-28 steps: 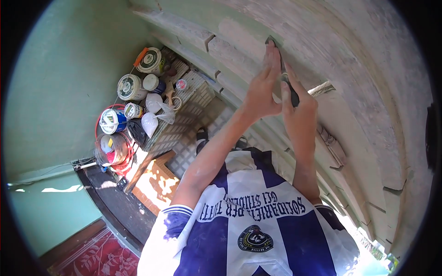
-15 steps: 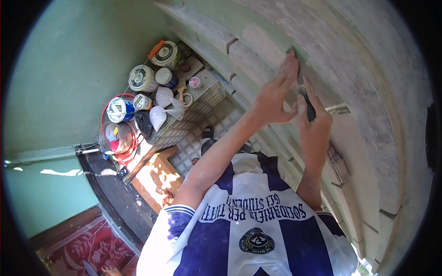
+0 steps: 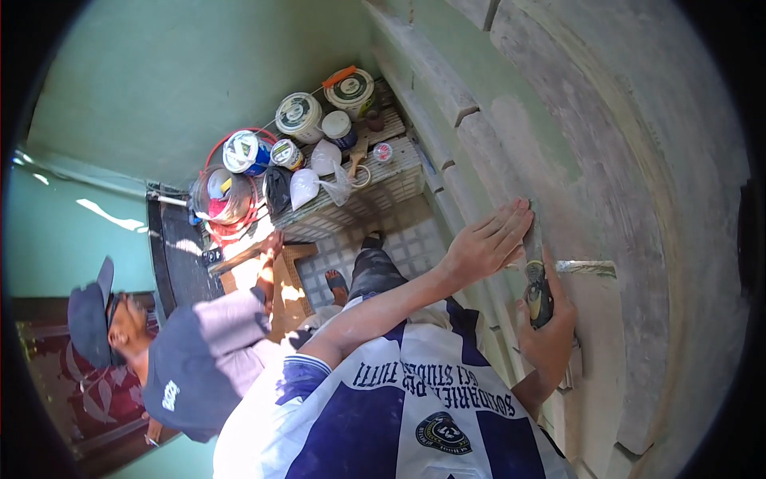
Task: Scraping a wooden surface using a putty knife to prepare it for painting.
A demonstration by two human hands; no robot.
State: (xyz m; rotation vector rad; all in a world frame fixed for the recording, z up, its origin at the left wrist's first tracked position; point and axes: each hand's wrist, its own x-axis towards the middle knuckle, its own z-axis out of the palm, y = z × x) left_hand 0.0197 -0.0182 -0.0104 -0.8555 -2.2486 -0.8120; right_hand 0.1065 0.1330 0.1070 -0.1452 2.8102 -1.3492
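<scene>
In my right hand [image 3: 550, 331] is a scraper [image 3: 539, 297] with a black and yellow handle, my fingers wrapped around it. Its narrow metal blade lies along the pale green and grey wall [image 3: 523, 156], pointing away from me. Beside it, my left hand [image 3: 487, 243] is stretched out flat, fingers straight and close together. Those fingertips rest at the blade's far end, against the wall. Part of the blade is hidden by them.
On a slatted bench [image 3: 383, 180] stand several paint buckets [image 3: 299, 117], plastic bags of white powder [image 3: 304, 188], a paintbrush [image 3: 357, 156] and a tape roll [image 3: 361, 176]. Another person [image 3: 191, 359] in a dark cap is close on my left, one hand on a wooden stool [image 3: 297, 275]. Ledges cross the wall.
My view has shifted. Both hands and the scraper have moved nearer to me along the wall, away from the pale patch. The other person has come into view at the left.
</scene>
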